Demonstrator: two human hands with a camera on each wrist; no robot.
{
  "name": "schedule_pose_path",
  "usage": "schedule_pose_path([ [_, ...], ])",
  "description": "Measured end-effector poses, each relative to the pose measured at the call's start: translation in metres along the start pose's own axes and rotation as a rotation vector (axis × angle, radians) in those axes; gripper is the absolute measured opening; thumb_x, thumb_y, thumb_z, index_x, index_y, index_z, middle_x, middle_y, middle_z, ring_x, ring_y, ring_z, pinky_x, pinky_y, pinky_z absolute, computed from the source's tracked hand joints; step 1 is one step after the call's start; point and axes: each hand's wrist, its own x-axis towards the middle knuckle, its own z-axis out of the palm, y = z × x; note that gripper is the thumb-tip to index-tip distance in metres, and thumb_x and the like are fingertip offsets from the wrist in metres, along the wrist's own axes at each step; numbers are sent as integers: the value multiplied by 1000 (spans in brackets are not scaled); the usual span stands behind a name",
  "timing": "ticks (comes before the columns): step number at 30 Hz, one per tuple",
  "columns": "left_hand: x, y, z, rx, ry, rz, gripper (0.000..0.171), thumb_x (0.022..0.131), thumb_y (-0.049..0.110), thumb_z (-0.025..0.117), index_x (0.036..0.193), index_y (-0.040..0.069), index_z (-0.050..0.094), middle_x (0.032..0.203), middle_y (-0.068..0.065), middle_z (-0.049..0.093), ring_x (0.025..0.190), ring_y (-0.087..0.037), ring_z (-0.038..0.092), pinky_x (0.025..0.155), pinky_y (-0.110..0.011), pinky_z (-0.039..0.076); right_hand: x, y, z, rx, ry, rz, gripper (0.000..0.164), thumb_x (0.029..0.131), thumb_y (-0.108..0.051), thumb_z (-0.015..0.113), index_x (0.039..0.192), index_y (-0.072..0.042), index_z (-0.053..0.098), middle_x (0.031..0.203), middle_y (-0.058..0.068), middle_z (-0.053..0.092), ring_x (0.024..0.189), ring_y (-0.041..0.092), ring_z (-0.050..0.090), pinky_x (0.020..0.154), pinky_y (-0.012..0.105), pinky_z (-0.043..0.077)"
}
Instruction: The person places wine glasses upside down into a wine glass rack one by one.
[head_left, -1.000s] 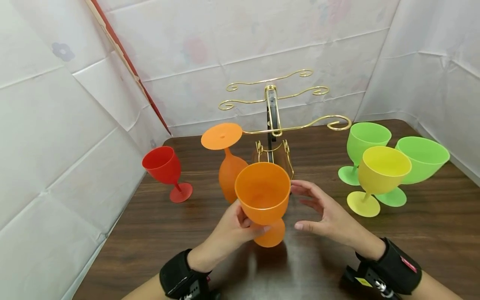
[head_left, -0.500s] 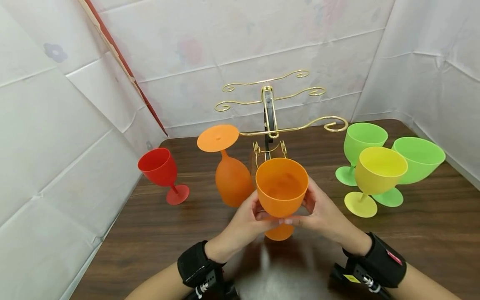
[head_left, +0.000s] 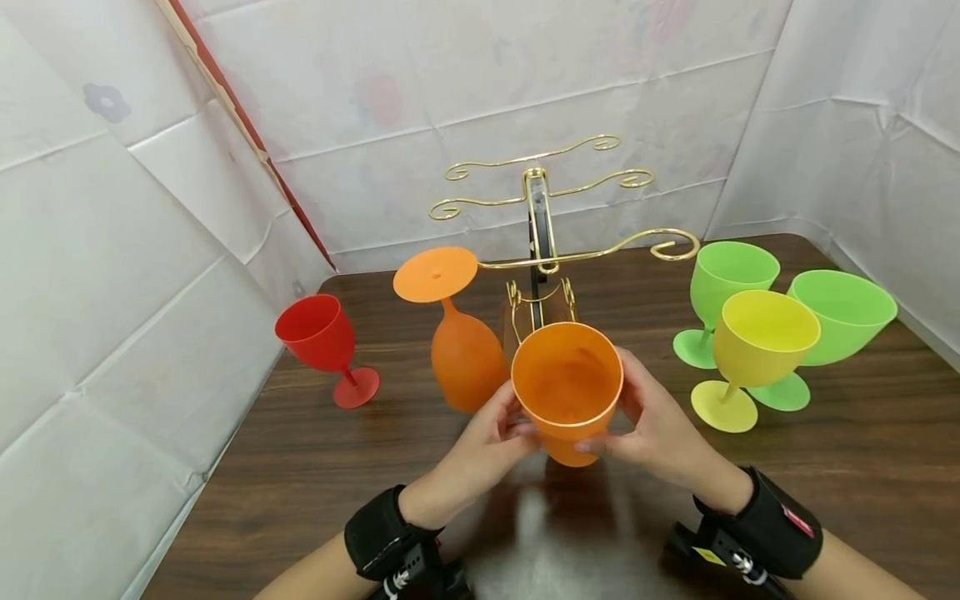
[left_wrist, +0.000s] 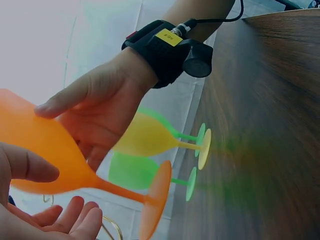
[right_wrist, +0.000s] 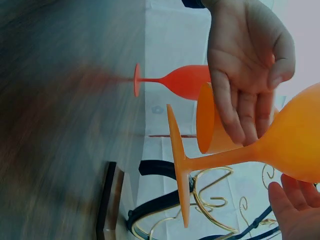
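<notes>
An orange plastic goblet (head_left: 567, 375), bowl up, is held in front of me, its foot clear of the table in the left wrist view. My right hand (head_left: 663, 429) grips the bowl from the right, thumb in front and fingers behind. On the other side, my left hand (head_left: 476, 450) is close around the goblet with its fingers loosely extended. The right wrist view shows the left thumb apart from the bowl. Behind stands a gold wire glass rack (head_left: 542, 221). A second orange goblet (head_left: 467, 358) hangs upside down by its foot from the rack's front left arm.
At left a red goblet (head_left: 318, 335) stands upright on the dark wood table (head_left: 292, 475). At right stand a yellow goblet (head_left: 765, 342), a green goblet (head_left: 731, 279) and another green goblet (head_left: 843, 312). White sheeting (head_left: 337, 92) surrounds the back and sides.
My right hand has come in from the right and taken hold of the orange goblet's bowl. The goblet has shifted right and tipped toward me; my left thumb has moved off its front.
</notes>
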Motion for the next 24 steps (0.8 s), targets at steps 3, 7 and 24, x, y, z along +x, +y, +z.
schedule_pose_path([
  [3,-2,-1,-2,-40,1,-19,48,97,9,49,142,15,36,127,-10,51,107,-17,51,93,-33,44,-3,-4,-1,-46,-1,0,87,65,10,80,139,-2,35,132,8,45,116,16,49,96,23,45],
  [7,-5,-3,-4,-119,-29,-60,43,101,31,43,137,8,41,122,-3,52,105,-13,53,94,-30,45,-6,-7,-1,-164,-21,-104,89,62,6,84,137,1,37,133,7,47,116,14,50,95,21,45],
  [24,-4,-2,-14,-408,-303,-161,43,96,57,38,112,20,53,103,7,57,93,-8,54,81,-22,48,-6,4,7,-393,-141,-530,55,90,-26,62,128,9,44,132,19,46,127,23,41,107,23,33],
])
